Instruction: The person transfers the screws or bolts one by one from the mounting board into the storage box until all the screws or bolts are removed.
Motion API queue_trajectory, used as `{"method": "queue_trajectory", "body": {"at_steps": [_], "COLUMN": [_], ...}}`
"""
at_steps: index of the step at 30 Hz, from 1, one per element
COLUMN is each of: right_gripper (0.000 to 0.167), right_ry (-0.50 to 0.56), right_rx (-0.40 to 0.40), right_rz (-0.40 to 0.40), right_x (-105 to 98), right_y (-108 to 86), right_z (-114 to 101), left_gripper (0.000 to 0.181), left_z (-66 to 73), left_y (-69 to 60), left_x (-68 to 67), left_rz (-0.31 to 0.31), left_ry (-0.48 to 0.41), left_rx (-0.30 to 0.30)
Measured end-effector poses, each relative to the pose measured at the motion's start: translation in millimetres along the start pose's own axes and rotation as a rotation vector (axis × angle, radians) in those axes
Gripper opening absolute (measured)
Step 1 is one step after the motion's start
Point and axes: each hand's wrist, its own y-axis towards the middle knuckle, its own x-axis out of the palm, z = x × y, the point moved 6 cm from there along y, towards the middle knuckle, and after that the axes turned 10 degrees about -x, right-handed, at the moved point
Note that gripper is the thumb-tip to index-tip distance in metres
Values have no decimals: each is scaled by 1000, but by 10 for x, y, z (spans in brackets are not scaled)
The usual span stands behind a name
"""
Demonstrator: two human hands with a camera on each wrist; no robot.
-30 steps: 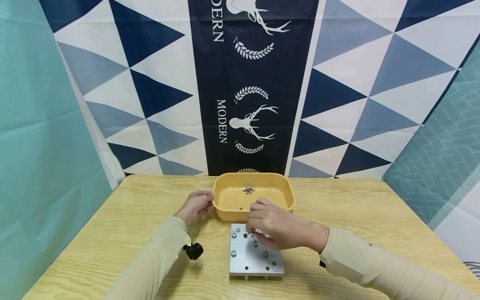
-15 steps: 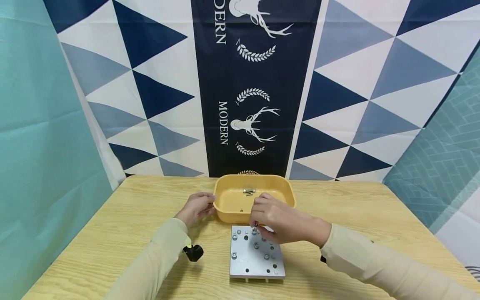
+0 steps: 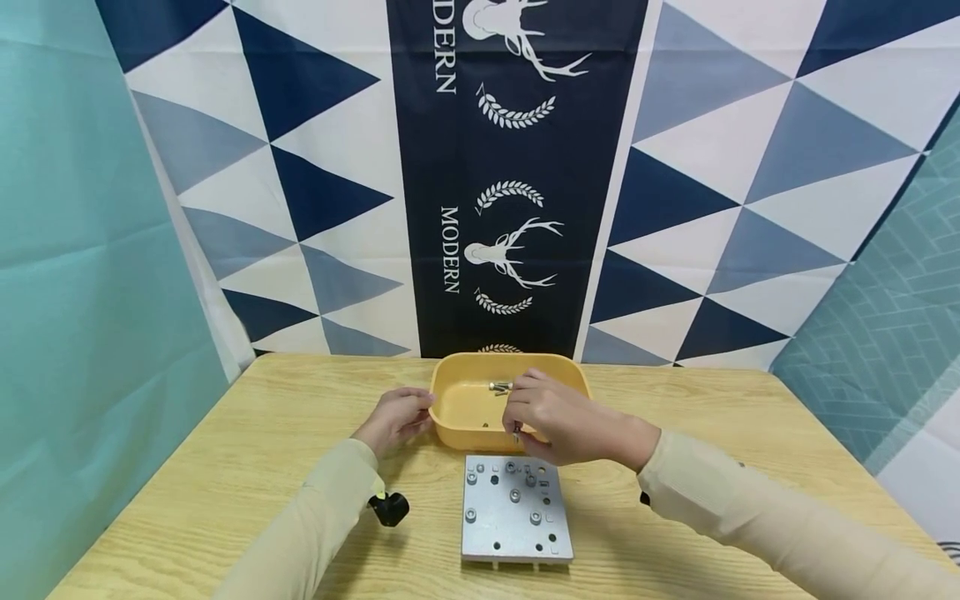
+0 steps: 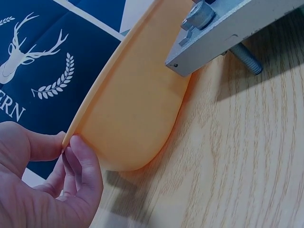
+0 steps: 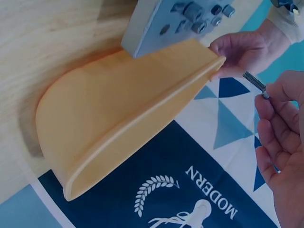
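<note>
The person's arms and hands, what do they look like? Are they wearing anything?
The left sleeve and the right sleeve are long and cream-coloured. The left hand and the right hand are bare, without gloves. A rounded black piece sits by the left sleeve, beside a small yellow patch; only a black sliver shows under the right sleeve.

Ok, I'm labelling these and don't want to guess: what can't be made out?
Screw: held end covered by the right hand, right wrist view.
Yellow tray: part of its floor behind the right hand, head view.
Metal plate: cut off by the top edge, left wrist view.
Tiny piece in tray: too small, head view.
</note>
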Motion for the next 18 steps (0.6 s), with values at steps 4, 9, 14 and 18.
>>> {"method": "queue_trajectory", "body": {"at_steps": [4, 9, 14, 18], "right_gripper": [13, 14, 14, 14], "right_ry": [10, 8, -8, -21], "right_rx": [5, 29, 61, 82], "right_rz": [5, 3, 0, -18], "right_x": [3, 9, 24, 52], "right_y": [-7, -39, -64, -63], "right_z": [64, 122, 204, 295], "left_gripper": [28, 27, 26, 27], "left_z": [-4, -21, -5, -1], "left_y": [5, 6, 9, 12], "left_x": [-5, 2, 2, -6], "left_rz": [6, 5, 9, 11], "left_ry": [24, 29, 25, 23], "left_rx": [3, 0, 5, 8]}}
